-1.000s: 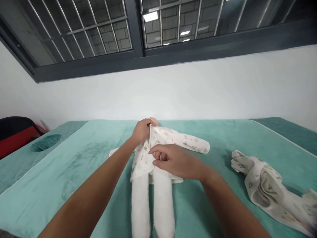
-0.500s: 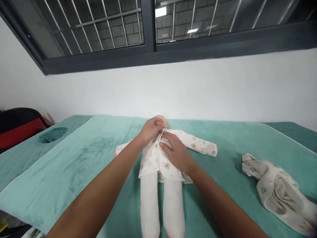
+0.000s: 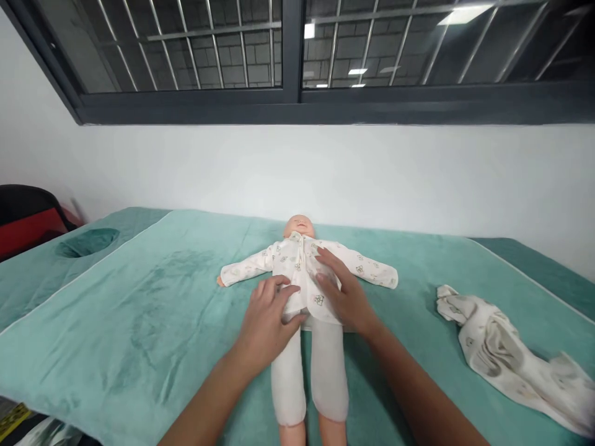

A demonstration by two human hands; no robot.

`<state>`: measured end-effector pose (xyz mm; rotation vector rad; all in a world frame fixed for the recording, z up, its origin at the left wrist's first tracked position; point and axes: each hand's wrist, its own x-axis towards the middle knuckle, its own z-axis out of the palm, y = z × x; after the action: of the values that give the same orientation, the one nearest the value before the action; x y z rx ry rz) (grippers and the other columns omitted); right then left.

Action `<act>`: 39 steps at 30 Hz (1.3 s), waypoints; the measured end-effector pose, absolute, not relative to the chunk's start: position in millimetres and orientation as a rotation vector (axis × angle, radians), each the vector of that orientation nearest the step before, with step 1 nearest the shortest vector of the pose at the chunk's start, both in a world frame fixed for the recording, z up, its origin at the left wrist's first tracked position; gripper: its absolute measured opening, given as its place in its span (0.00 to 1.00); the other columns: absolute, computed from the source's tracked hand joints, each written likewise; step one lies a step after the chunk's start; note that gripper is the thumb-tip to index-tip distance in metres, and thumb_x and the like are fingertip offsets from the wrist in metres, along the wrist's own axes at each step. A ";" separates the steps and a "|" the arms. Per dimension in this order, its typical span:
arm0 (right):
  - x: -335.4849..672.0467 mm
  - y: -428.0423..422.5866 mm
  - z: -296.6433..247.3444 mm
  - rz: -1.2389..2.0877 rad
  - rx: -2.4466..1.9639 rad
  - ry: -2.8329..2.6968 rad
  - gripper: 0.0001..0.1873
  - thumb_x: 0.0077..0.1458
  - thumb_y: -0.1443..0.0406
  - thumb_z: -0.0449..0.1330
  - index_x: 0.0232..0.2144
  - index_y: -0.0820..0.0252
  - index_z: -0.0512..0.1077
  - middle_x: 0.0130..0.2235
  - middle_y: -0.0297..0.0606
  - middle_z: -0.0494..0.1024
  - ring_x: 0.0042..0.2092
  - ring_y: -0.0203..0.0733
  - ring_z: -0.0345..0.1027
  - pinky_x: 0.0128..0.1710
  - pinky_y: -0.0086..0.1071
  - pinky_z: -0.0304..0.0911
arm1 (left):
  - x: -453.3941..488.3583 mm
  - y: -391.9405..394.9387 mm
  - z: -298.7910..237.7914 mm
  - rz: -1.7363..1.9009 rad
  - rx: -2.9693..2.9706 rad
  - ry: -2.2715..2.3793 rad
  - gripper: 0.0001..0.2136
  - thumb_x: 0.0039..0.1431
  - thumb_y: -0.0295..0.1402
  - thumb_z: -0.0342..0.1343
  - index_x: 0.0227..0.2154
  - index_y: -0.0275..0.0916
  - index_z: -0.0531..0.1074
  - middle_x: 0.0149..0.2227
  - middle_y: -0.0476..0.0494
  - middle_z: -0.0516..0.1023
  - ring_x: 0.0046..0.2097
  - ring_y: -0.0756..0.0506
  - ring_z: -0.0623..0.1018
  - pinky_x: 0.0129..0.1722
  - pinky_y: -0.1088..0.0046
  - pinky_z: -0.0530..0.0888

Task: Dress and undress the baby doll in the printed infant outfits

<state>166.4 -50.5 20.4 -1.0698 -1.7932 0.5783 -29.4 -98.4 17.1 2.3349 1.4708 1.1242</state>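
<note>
In the head view, a baby doll (image 3: 300,225) lies on its back at the centre of a green plush cover (image 3: 158,297), head toward the white wall (image 3: 288,167) and legs toward the wearer. The doll wears a white printed jacket (image 3: 294,263); its front edges meet along the chest and part at the hem, and both sleeves extend outward. White trousers (image 3: 330,365) cover the legs down to the bare lower portions. The left hand (image 3: 266,319) is positioned over the jacket's lower front, thumb spaced from the curved fingers. The right hand (image 3: 348,294) is positioned over the opposite front panel, fingers extended and spread. The hands are apart from each other, and neither is clamped on the fabric; whether the fingertips contact it cannot be determined. A crumpled printed garment (image 3: 502,347) lies well apart from the doll, at the right. An oval recess (image 3: 88,241) is located at the cover's left end. A barred window (image 3: 292,108) is set above the wall section.
</note>
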 end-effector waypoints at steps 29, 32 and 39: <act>102.8 53.8 79.6 0.042 -1.829 -2.092 0.11 0.58 0.65 0.50 0.39 0.57 0.71 0.37 0.44 0.77 0.37 0.48 0.70 0.34 0.36 0.61 | -49.3 -119.5 -31.5 1.542 2.158 1.285 0.11 0.62 0.28 0.50 0.45 0.41 0.72 0.37 0.42 0.68 0.40 0.45 0.70 0.39 0.66 0.70; 120.3 46.0 76.4 0.015 -1.844 -2.009 0.14 0.58 0.65 0.49 0.44 0.57 0.70 0.45 0.44 0.75 0.40 0.47 0.70 0.35 0.36 0.61 | -49.8 -120.3 -31.1 1.541 2.159 1.281 0.11 0.62 0.29 0.49 0.45 0.40 0.72 0.37 0.42 0.68 0.40 0.45 0.70 0.39 0.66 0.70; 215.6 -37.0 54.5 -0.121 -1.867 -2.022 0.16 0.62 0.61 0.46 0.48 0.56 0.68 0.50 0.42 0.72 0.43 0.45 0.70 0.37 0.36 0.63 | -51.8 -122.2 -31.8 1.526 2.115 1.272 0.10 0.63 0.30 0.49 0.43 0.40 0.74 0.39 0.42 0.68 0.43 0.45 0.71 0.43 0.66 0.70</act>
<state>215.6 -37.0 54.5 -1.8674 -2.0221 -0.1208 -51.8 -122.2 -31.8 2.1150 1.2720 1.5263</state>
